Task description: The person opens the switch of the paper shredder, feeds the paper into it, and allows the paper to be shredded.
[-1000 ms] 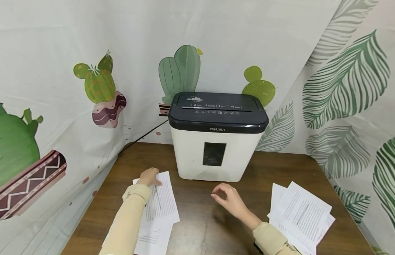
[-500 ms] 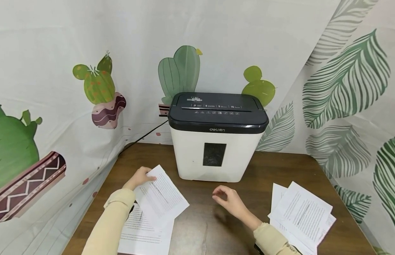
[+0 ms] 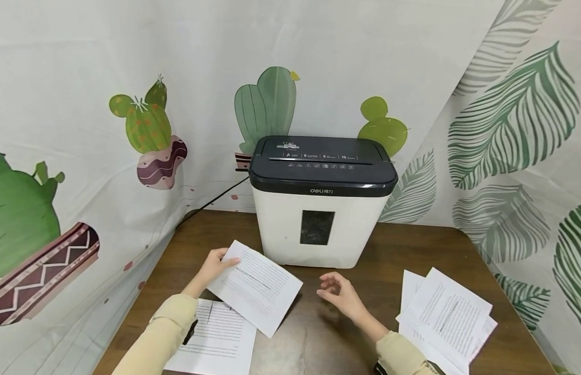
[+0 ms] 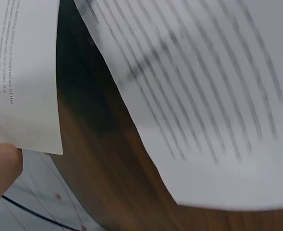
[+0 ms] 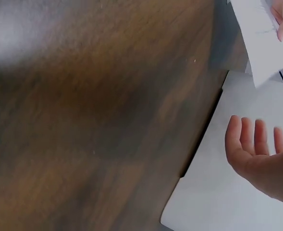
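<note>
My left hand [image 3: 216, 266] pinches a printed sheet of paper [image 3: 257, 289] by its upper left corner, the thumb on top; the sheet is raised and tilted above the table. Below it lie more printed sheets [image 3: 215, 344], partly covered by the held one. In the left wrist view the thumb [image 4: 2, 166] shows at the edge of the held paper [image 4: 26, 82]. My right hand [image 3: 344, 297] hovers in front of the paper shredder [image 3: 290, 229], its fingers loosely curled with nothing between them. In the right wrist view that hand [image 5: 261, 154] appears before the shredder's white body.
The shredder's dark top [image 3: 323, 174] has a narrow slot across it. A second pile of printed sheets [image 3: 450, 317] lies on the right of the brown wooden table [image 3: 412, 245]. A black cord [image 3: 215, 199] runs left from the shredder, beside a patterned curtain [image 3: 342, 62].
My left hand has lifted a printed sheet off the left pile and swung it rightward, toward the right hand. The right hand has stayed nearly in place, its fingers slightly more spread.
</note>
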`<state>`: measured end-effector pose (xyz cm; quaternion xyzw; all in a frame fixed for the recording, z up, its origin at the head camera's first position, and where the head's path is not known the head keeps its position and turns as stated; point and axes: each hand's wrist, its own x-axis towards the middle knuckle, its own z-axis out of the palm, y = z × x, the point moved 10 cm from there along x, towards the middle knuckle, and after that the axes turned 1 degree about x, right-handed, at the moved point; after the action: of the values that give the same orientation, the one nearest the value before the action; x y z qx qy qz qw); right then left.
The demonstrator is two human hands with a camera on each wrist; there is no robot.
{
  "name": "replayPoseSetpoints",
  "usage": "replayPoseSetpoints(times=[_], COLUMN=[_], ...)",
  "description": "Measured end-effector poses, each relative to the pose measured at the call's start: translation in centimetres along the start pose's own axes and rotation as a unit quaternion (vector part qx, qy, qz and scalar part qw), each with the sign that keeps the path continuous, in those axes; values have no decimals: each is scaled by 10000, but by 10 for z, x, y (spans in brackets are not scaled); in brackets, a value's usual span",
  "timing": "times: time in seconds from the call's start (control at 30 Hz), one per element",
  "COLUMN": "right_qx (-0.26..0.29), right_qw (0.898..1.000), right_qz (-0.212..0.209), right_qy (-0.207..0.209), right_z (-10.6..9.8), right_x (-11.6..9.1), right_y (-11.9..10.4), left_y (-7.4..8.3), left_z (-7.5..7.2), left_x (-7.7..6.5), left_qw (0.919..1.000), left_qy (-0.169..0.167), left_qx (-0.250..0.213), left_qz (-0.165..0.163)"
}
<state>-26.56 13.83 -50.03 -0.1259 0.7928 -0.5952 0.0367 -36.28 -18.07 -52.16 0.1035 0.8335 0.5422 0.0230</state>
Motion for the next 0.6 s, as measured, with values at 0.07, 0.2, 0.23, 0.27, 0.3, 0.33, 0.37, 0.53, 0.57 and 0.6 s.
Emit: replayPoseSetpoints(times=[0.07, 0.2, 0.23, 0.27, 0.3, 0.33, 0.37, 0.53, 0.57, 0.6], right_qx=[243, 649, 736, 797, 867, 925, 974, 1151, 1175, 1217], right_qw=[9985, 9906, 9885, 9874, 9861, 9852, 9845, 9832, 9829, 9823], right_qz=[469, 1159, 1261, 1303, 1350, 1373, 1376, 1292, 1285, 1281], right_qy=[119, 340, 382, 408, 435, 456, 477, 576, 603, 617], right_z=[-2, -7, -8, -9, -10, -11, -11, -14, -14, -15], right_x=[-2, -6, -7, -8, -8, -9, -9, -8, -7, -7], right_y=[10, 26, 29, 31, 32, 32, 32, 30, 31, 31], left_y=[5, 14, 17, 20, 22, 25, 29, 47, 51, 53], left_z=[6, 16, 18, 21, 23, 26, 28, 42, 44, 47], left_x=[-3, -8, -10, -12, -13, -15, -17, -23, -25, -26], left_qw=[9995, 9961, 9948, 9933, 9917, 9897, 9885, 9843, 9835, 9824], left_qy=[167, 577, 662, 734, 790, 846, 874, 919, 929, 933], left_qx=[-256, -641, -743, -860, -977, -1119, -1211, -1505, -1554, -1618], left_qz=[-39, -183, -211, -244, -269, -283, -251, 3, 36, 44])
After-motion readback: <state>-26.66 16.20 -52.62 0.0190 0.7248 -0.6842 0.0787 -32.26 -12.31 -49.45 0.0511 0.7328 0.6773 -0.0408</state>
